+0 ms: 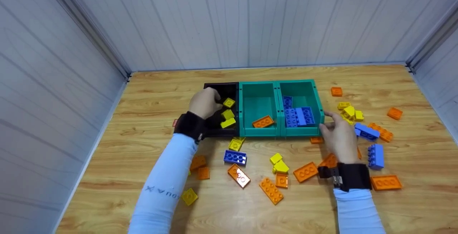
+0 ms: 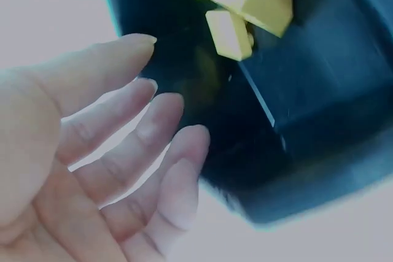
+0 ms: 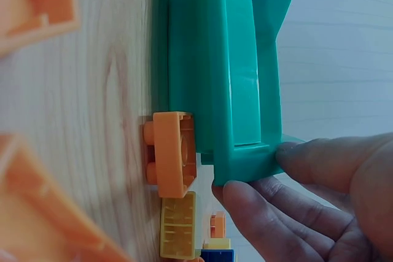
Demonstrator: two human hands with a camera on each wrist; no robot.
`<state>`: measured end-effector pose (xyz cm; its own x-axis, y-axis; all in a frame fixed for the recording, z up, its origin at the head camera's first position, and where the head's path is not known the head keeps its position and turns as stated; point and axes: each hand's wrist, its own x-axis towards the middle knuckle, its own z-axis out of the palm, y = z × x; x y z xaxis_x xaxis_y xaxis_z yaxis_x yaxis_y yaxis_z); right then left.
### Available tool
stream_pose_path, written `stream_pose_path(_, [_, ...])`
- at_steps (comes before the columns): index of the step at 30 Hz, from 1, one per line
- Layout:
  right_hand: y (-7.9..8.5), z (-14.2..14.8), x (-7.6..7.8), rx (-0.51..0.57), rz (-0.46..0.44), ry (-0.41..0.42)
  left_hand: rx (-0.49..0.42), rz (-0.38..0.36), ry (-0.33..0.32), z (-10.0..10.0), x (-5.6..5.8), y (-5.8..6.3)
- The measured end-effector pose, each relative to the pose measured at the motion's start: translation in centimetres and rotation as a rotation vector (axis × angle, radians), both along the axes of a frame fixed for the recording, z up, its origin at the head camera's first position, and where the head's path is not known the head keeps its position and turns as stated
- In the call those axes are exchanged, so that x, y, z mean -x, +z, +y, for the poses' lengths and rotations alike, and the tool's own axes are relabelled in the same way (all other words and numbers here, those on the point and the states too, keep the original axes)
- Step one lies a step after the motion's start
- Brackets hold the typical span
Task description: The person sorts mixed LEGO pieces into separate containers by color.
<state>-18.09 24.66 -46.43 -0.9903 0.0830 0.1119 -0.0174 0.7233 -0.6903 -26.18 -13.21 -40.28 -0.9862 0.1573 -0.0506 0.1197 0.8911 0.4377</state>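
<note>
My left hand [image 1: 204, 103] reaches over the left side of the black bin [image 1: 221, 132], fingers loosely bent and holding nothing. Several yellow bricks [image 2: 230, 34] lie in that bin near the fingertips. On the right, my right hand [image 1: 340, 137] holds the outer rim of the right green bin [image 3: 242, 90] between thumb and fingers. That bin contains several blue bricks [image 1: 300, 116]. The middle green bin [image 1: 258, 105] has one orange brick [image 1: 263, 121] inside.
Loose bricks lie on the wooden table [image 1: 150, 94] in front of the bins, among them a blue brick [image 1: 235, 157] and an orange brick [image 1: 271, 191]. More bricks, including a blue one [image 1: 375, 156], surround the right hand. White panels [image 1: 264, 23] enclose the table.
</note>
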Motion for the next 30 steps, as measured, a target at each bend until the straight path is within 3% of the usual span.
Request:
stream_pose_path(6, [0.1,0.1,0.1,0.0,0.004,-0.011,0.017,-0.013,-0.027,-2.5,-3.5,0.7])
stream_pose_path(9, [0.1,0.0,-0.1,0.005,0.008,-0.002,0.018,-0.075,-0.042,-4.2,-5.9,0.5])
stream_pose_path(14, [-0.1,-0.2,-0.1,-0.001,0.019,0.007,0.023,-0.215,-0.07,-6.9,-10.4,-1.0])
stream_pose_path(20, [0.0,-0.2,0.1,-0.01,-0.005,0.006,0.037,-0.173,-0.053,-9.1,-14.8,-3.4])
stream_pose_path(24, [0.0,-0.1,0.1,-0.016,-0.015,-0.002,0.009,-0.189,0.009,-9.6,-16.5,-4.4])
stream_pose_path(30, [-0.1,-0.3,0.0,-0.026,0.004,-0.009,-0.004,-0.183,0.022,-9.5,-17.3,-5.6])
